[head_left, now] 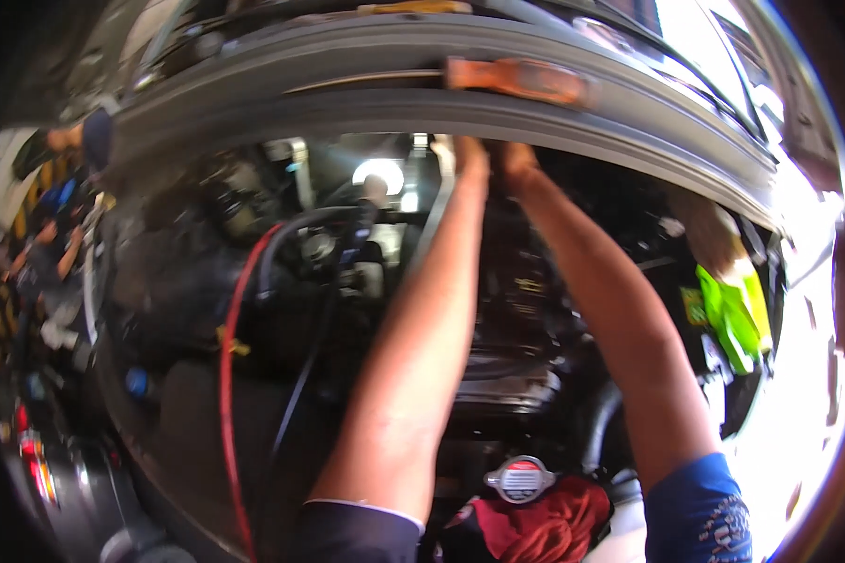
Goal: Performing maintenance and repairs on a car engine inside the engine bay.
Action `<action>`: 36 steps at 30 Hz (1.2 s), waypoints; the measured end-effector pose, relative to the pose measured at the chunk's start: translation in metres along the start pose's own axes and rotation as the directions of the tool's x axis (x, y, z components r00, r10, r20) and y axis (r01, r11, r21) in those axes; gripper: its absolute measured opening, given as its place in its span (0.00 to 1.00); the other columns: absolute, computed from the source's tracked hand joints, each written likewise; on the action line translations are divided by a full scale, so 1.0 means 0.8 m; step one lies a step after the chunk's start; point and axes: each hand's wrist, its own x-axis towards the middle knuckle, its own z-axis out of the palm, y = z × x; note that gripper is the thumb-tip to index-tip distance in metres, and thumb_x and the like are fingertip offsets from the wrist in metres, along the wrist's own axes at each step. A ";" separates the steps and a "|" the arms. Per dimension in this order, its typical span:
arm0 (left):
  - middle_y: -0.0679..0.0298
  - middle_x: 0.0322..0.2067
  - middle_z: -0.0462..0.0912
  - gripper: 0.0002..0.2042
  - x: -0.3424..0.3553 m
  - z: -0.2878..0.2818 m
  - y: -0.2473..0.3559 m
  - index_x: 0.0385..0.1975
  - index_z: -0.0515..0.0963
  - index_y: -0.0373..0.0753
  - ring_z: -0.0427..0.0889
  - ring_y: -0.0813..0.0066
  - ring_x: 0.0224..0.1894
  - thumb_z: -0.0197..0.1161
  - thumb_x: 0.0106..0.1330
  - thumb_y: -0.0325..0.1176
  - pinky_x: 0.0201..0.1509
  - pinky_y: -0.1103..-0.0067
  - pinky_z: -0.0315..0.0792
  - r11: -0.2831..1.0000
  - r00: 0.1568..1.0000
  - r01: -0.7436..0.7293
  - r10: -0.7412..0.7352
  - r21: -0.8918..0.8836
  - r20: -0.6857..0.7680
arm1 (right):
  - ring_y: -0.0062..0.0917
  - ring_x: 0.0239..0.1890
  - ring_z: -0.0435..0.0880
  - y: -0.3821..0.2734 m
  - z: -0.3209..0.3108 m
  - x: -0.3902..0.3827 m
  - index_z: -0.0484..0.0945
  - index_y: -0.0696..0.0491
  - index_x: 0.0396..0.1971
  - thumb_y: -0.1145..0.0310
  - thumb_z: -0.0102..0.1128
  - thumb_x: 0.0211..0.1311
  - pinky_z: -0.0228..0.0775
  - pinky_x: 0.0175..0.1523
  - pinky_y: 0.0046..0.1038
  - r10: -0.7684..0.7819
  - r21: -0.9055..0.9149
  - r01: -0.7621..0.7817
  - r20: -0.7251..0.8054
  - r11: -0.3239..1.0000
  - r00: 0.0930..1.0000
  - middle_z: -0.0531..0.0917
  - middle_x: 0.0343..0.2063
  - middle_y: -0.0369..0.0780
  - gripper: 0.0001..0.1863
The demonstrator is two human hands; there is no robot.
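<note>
Both my forearms reach into a car's engine bay. My left hand (pixel 469 158) and my right hand (pixel 518 165) are under the lip of the grey cowl panel (pixel 366 122), beside each other above the dark engine (pixel 507 310); their fingers are hidden, so what they touch or hold cannot be seen. An orange-handled screwdriver (pixel 516 77) lies on the cowl just above them. A bright white light (pixel 377 174) shows among the parts left of my left hand. A black hose (pixel 300 222) and a red hose (pixel 237 310) run at left.
A radiator cap (pixel 519 480) and red cloth (pixel 545 521) are near me at the bottom. Bright green fabric (pixel 730 310) is at the right. A yellow-handled tool (pixel 413 7) lies at the top. Other people (pixel 52 267) and a vehicle's tail light (pixel 38 464) are at the left.
</note>
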 end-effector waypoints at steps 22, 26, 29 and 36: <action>0.46 0.68 0.62 0.32 -0.013 -0.008 0.006 0.70 0.58 0.34 0.62 0.56 0.69 0.35 0.78 0.55 0.72 0.68 0.57 0.934 0.981 -0.071 0.129 0.351 -0.145 | 0.35 0.63 0.71 -0.013 0.038 -0.037 0.62 0.59 0.68 0.39 0.32 0.75 0.60 0.67 0.35 -0.088 -0.689 0.057 -0.010 0.723 0.996 0.72 0.63 0.44 0.39; 0.49 0.69 0.61 0.34 -0.026 -0.018 0.027 0.70 0.59 0.36 0.60 0.58 0.70 0.37 0.76 0.58 0.72 0.67 0.55 0.993 0.993 0.071 -0.062 0.096 -0.096 | 0.35 0.70 0.60 -0.008 0.056 -0.048 0.53 0.57 0.72 0.38 0.24 0.76 0.50 0.73 0.33 -0.028 -0.050 0.033 0.115 0.998 0.993 0.60 0.70 0.46 0.40; 0.51 0.69 0.62 0.36 -0.022 -0.011 0.046 0.71 0.58 0.37 0.61 0.59 0.70 0.37 0.74 0.61 0.72 0.67 0.55 0.990 0.992 0.102 -0.108 -0.094 -0.071 | 0.29 0.74 0.52 -0.002 0.054 -0.063 0.48 0.46 0.75 0.31 0.24 0.71 0.44 0.75 0.33 -0.053 -0.013 0.060 0.316 0.998 0.947 0.56 0.74 0.36 0.43; 0.55 0.68 0.64 0.38 -0.040 -0.003 0.031 0.73 0.54 0.40 0.65 0.58 0.67 0.34 0.74 0.64 0.73 0.67 0.54 0.979 0.976 0.204 -0.201 -0.020 0.081 | 0.31 0.74 0.53 -0.014 0.047 -0.031 0.47 0.53 0.75 0.35 0.22 0.74 0.43 0.76 0.30 -0.113 -0.401 0.148 0.110 0.904 0.988 0.54 0.74 0.43 0.42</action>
